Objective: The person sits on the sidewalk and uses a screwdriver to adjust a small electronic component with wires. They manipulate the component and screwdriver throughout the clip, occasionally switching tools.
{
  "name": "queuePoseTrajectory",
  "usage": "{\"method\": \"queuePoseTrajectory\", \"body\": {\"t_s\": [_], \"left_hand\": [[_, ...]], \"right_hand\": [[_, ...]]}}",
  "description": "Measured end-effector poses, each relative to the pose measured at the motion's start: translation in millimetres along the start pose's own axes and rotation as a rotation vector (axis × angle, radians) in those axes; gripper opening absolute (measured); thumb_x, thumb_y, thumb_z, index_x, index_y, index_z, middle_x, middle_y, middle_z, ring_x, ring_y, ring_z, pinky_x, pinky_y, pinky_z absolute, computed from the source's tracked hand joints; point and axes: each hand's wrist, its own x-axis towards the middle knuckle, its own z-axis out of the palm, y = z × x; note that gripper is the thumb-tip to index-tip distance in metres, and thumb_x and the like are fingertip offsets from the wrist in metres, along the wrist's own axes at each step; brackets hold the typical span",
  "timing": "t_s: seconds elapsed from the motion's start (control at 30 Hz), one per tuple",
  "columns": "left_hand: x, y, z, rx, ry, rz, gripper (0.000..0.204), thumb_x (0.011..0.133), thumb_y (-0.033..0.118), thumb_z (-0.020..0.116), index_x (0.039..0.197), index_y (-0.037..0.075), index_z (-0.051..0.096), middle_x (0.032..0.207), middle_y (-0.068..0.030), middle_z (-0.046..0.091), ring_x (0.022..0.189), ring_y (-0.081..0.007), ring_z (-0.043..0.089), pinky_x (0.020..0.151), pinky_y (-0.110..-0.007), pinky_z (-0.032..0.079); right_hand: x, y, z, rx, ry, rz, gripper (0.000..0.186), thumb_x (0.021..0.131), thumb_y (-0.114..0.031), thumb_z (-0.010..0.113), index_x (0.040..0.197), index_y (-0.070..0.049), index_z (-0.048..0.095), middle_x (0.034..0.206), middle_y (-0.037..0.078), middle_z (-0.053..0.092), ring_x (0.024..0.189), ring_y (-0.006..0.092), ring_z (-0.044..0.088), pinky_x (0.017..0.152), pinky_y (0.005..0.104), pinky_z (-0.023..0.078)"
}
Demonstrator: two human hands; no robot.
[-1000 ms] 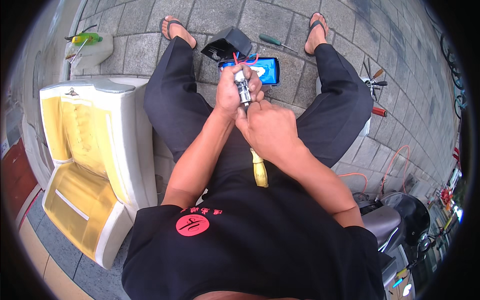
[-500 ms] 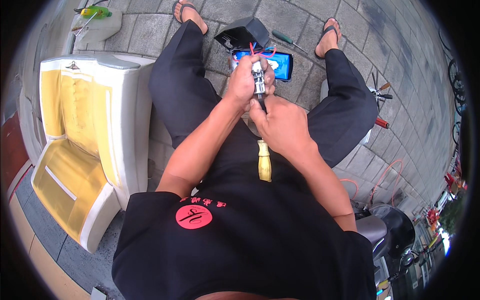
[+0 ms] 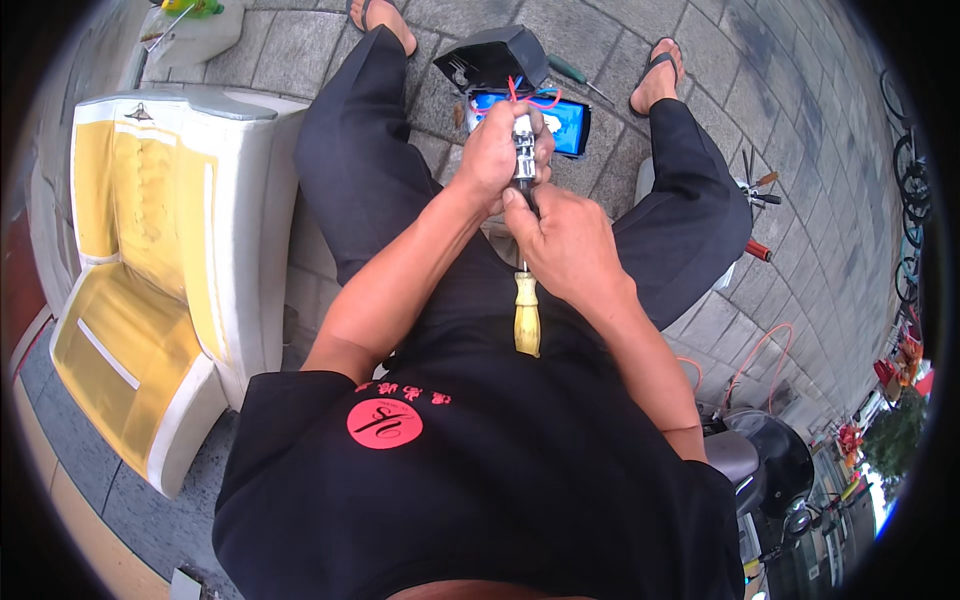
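Observation:
My left hand (image 3: 490, 158) is closed round a silver metal part (image 3: 524, 150), whose ridged face shows between the fingers. Thin red and blue wires (image 3: 514, 88) stick up just past its far end. From below, my right hand (image 3: 572, 235) is closed, thumb and fingers on the dark lower end of the same part. A screwdriver with a worn yellow handle (image 3: 526, 318) points toward me under my right hand. Its shaft runs up to that hand; whether the fingers hold it is hidden. Beyond my hands, a blue-faced box (image 3: 565, 127) lies beside a black plastic housing (image 3: 500, 58).
A green-handled screwdriver (image 3: 567, 69) lies on the paving. At left stands a yellow and white seat (image 3: 150, 230). Tools (image 3: 762, 190) and a red handle (image 3: 758, 251) are by my right knee. An orange hose (image 3: 750, 350) and a scooter (image 3: 770, 460) are at lower right.
The view has shifted slightly, so the seat sits a little further left. Both hands keep their hold on the silver part, and the yellow screwdriver stays under my right hand.

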Motion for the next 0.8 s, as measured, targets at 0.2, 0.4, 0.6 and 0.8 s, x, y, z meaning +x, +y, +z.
{"method": "queuePoseTrajectory", "body": {"t_s": [0.2, 0.4, 0.6, 0.8], "left_hand": [[0.1, 0.2, 0.8, 0.033, 0.05, -0.001, 0.038, 0.107, 0.041, 0.035, 0.09, 0.011, 0.05, 0.068, -0.0045, 0.053, 0.053, -0.0157, 0.05, 0.052, -0.034, 0.049], [0.2, 3.2, -0.8, -0.003, 0.005, -0.044, 0.038, 0.107, 0.042, 0.035, 0.09, 0.011, 0.05, 0.068, -0.0042, 0.053, 0.055, -0.0158, 0.05, 0.053, -0.033, 0.049], [-0.9, 2.7, 0.1, 0.053, 0.06, -0.032, 0.037, 0.107, 0.042, 0.038, 0.091, 0.011, 0.051, 0.07, -0.0038, 0.054, 0.056, -0.0156, 0.051, 0.055, -0.033, 0.049], [-0.4, 7.3, 8.3, -0.019, 0.093, 0.022, 0.034, 0.107, 0.041, 0.039, 0.094, 0.012, 0.053, 0.072, -0.0047, 0.055, 0.057, -0.0153, 0.05, 0.054, -0.032, 0.044]], "right_hand": [[-4.7, -5.5, -1.1, -0.168, 0.038, 0.021, 0.042, 0.098, -0.036, 0.065, 0.084, 0.003, 0.065, 0.082, 0.023, 0.068, 0.077, 0.0434, 0.07, 0.071, 0.0538, 0.055], [0.3, -2.2, 0.5, 0.053, -0.001, 0.06, 0.042, 0.098, -0.036, 0.068, 0.081, 0.003, 0.062, 0.08, 0.025, 0.067, 0.076, 0.0451, 0.068, 0.069, 0.0536, 0.052], [0.0, -2.4, -3.0, -0.124, -0.012, 0.039, 0.046, 0.097, -0.039, 0.069, 0.085, 0.005, 0.063, 0.079, 0.025, 0.068, 0.075, 0.0444, 0.068, 0.068, 0.0512, 0.052], [0.1, -8.0, -27.1, 0.105, -0.37, 0.327, 0.045, 0.101, -0.037, 0.062, 0.083, 0.004, 0.066, 0.076, 0.024, 0.069, 0.072, 0.0431, 0.068, 0.069, 0.0492, 0.052]]}}
